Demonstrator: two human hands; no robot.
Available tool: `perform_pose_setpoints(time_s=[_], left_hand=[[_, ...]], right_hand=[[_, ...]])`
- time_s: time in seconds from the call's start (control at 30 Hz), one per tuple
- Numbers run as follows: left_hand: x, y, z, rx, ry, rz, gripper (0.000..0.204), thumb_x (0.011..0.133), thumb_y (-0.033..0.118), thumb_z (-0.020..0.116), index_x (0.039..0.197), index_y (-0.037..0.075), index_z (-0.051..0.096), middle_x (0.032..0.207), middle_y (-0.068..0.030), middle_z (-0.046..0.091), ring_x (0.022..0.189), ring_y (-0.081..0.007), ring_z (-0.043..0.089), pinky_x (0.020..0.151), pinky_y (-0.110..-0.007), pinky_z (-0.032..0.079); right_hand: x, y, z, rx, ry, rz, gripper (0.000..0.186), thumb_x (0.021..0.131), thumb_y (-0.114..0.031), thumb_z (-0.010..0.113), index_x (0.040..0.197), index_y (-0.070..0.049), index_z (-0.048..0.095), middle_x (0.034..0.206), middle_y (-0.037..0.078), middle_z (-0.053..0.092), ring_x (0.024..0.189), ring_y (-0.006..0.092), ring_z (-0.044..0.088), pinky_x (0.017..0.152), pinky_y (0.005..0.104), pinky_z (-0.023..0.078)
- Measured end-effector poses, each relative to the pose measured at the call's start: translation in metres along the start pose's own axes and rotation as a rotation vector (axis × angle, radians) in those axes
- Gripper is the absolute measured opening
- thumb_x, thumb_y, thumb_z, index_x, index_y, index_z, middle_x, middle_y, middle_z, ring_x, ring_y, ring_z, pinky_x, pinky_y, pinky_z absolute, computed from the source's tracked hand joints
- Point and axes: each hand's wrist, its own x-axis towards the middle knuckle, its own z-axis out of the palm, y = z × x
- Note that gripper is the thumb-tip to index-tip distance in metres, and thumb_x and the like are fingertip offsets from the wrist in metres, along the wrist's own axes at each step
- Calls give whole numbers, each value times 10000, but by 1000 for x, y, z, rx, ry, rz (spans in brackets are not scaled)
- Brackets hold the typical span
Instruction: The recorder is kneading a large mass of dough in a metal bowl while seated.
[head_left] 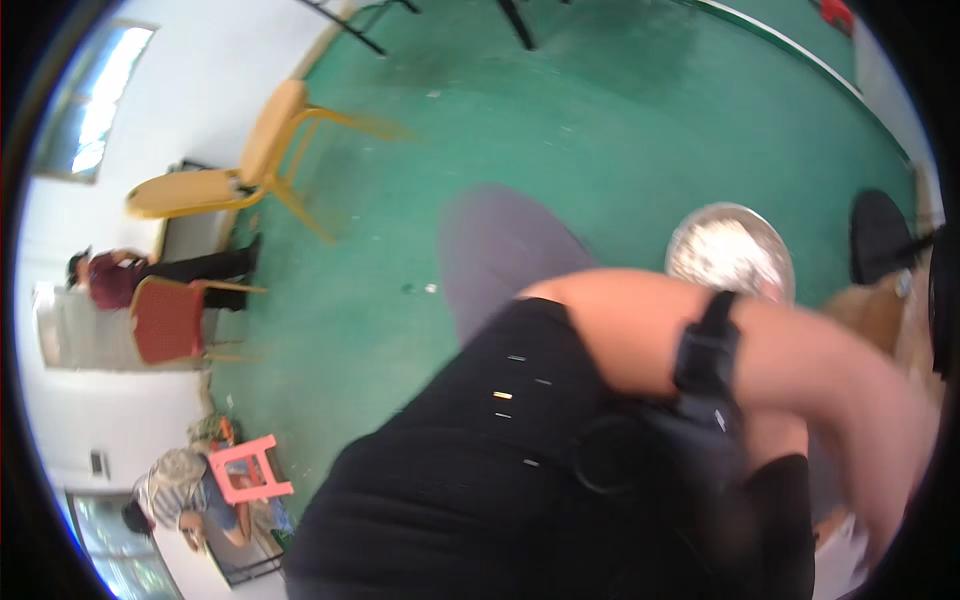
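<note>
A round metal bowl (pixel 681 235) on the green floor holds white, powdery-looking material (pixel 722 250). My left forearm, with a black band at it, crosses in front of the bowl, and my left hand (pixel 880 490) is smeared by motion at the lower right, its fingers unclear. My other forearm lies beneath it, in a black sleeve; my right hand (pixel 770 288) seems to show only as a pinkish patch at the bowl's near edge, mostly hidden. My grey-clad knee (pixel 500 240) is left of the bowl.
A yellow chair (pixel 185 190) and a red chair (pixel 165 320) stand at left, near a person in maroon (pixel 110 280). Another person (pixel 175 495) is by a pink stool (pixel 250 470). Dark table legs (pixel 515 25) are at the top, a black object (pixel 875 235) at right.
</note>
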Motion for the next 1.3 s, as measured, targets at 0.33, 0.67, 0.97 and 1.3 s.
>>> perform_pose_setpoints(time_s=[0.33,0.67,0.97,1.3], left_hand=[[-167,-147,-210,-831,1307,19,257,839,144,507,1073,41,480,679,19,477,607,-93,463,488,-195,371],[-254,-297,-191,279,1694,-981,254,771,205,531,920,15,611,839,-89,616,773,-203,565,656,-298,447],[-267,-334,-188,438,1283,-1050,445,838,378,404,1077,23,528,1061,-190,548,1022,-307,501,862,-358,383],[-272,-364,-171,480,1435,-971,418,879,319,338,1080,1,519,1104,-190,508,1058,-327,430,908,-380,327]], right_hand=[[9,11,59,68,-53,107,333,812,-224,430,1034,-1,539,1010,142,572,950,240,528,821,318,412],[4,32,81,220,21,138,351,801,-238,445,1074,-35,530,1088,131,545,1054,251,475,888,307,366],[11,-4,57,-151,-221,409,437,704,-252,590,1094,-68,517,1040,139,561,1015,266,502,874,349,399],[13,21,27,69,-78,-146,351,758,-266,525,1055,-78,542,1068,123,545,987,253,518,850,323,403]])
